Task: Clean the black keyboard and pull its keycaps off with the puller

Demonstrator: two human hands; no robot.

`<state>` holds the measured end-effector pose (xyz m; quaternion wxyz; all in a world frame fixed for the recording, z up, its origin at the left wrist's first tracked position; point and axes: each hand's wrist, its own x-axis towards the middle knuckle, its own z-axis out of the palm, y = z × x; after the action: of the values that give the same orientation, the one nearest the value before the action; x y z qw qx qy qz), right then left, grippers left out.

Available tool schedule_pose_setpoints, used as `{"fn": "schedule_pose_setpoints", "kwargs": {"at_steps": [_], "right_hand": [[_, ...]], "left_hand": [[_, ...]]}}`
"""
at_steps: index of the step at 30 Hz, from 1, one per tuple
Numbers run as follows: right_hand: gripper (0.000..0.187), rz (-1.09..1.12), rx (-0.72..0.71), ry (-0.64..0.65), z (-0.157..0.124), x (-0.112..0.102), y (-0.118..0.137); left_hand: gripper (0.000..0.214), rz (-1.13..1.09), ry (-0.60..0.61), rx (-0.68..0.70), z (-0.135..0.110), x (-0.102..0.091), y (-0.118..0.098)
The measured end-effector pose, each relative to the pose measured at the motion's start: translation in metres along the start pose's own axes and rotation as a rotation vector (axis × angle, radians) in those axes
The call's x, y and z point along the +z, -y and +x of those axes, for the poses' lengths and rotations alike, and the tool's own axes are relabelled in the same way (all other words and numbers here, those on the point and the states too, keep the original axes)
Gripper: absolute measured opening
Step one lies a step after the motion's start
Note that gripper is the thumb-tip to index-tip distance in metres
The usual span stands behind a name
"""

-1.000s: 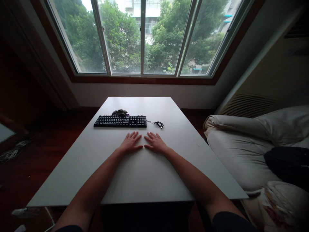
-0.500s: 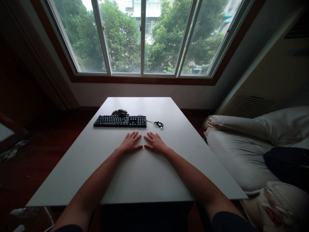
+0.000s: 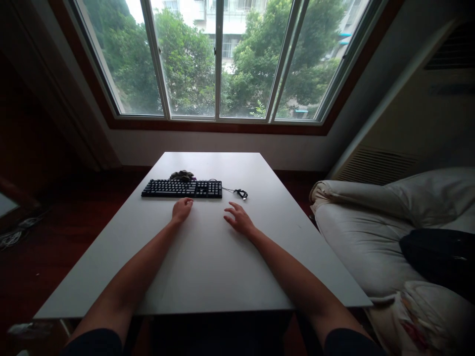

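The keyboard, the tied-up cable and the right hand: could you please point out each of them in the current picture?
Keyboard (image 3: 181, 189): head view, on the keys near its middle.
Tied-up cable (image 3: 242, 193): head view, on the dark bundle.
Right hand (image 3: 240, 220): head view, on the back of the hand.

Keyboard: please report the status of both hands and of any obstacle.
Left hand curled at near edge of keyboard, contact unclear. Right hand open, seemingly empty. Keyboard flat on table. Dark crumpled item behind it, not between hands and keyboard.

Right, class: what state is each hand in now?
Left hand: curled near the black rectangular keyboard; whether it grips anything cannot be told.
Right hand: open, nothing held.
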<state>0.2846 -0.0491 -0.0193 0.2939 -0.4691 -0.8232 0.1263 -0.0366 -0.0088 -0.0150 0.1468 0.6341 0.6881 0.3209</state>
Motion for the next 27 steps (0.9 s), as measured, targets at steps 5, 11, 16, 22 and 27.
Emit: {"fn": "schedule_pose_setpoints", "kwargs": {"at_steps": [5,11,16,22,27], "right_hand": [[0.034,0.114,0.108,-0.005,0.012,0.005,-0.006],[0.039,0.177,0.206,-0.088,0.036,0.019,-0.009],[0.049,0.16,0.224,-0.105,0.064,0.029,-0.005],[0.055,-0.034,0.33,-0.009,0.096,0.036,0.009],[0.051,0.071,0.352,-0.098,0.097,0.037,0.01]], "left_hand": [[0.031,0.18,-0.243,-0.176,0.026,-0.048,0.077],[0.049,0.17,-0.42,-0.391,0.051,-0.091,0.139],[0.072,0.125,-0.291,-0.513,0.078,-0.102,0.136],[0.072,0.129,-0.191,-0.557,0.086,-0.113,0.125],[0.063,0.205,-0.292,-0.512,0.065,-0.106,0.118]]}}
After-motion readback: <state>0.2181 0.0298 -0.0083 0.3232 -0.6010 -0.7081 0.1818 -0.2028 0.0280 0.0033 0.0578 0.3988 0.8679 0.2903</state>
